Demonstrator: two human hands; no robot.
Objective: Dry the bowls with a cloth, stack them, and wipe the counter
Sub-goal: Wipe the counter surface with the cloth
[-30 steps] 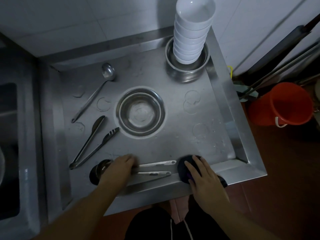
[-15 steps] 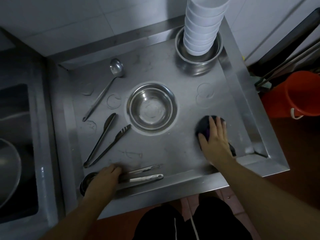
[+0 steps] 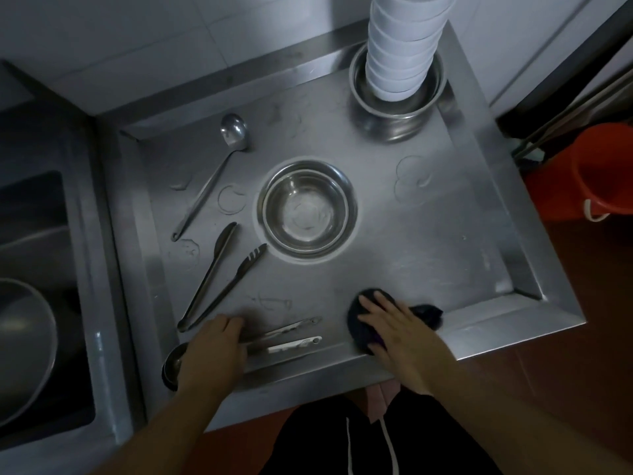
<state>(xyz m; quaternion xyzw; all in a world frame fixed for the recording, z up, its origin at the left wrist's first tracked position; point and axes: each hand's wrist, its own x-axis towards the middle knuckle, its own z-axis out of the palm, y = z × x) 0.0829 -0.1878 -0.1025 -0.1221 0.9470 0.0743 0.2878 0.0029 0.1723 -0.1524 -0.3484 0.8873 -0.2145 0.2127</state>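
A tall stack of white bowls (image 3: 404,46) stands inside a steel bowl (image 3: 397,108) at the counter's back right corner. A single steel bowl (image 3: 306,209) sits in the middle of the steel counter (image 3: 428,241). My right hand (image 3: 397,332) presses flat on a dark cloth (image 3: 359,320) near the front edge, right of centre. My left hand (image 3: 214,351) rests near the front left on the handles of a pair of steel tongs (image 3: 291,339), partly covering a small steel bowl (image 3: 171,366). How its fingers lie on the tongs is hidden.
A ladle (image 3: 215,169) and dark tongs (image 3: 219,279) lie on the counter's left half. A sink with a large steel basin (image 3: 24,341) is at the far left. An orange bucket (image 3: 603,169) stands on the floor to the right. Dried water rings mark the counter.
My right hand has slid the cloth from the right side of the counter back toward the front edge and leftward. My left hand has stayed on the tongs.
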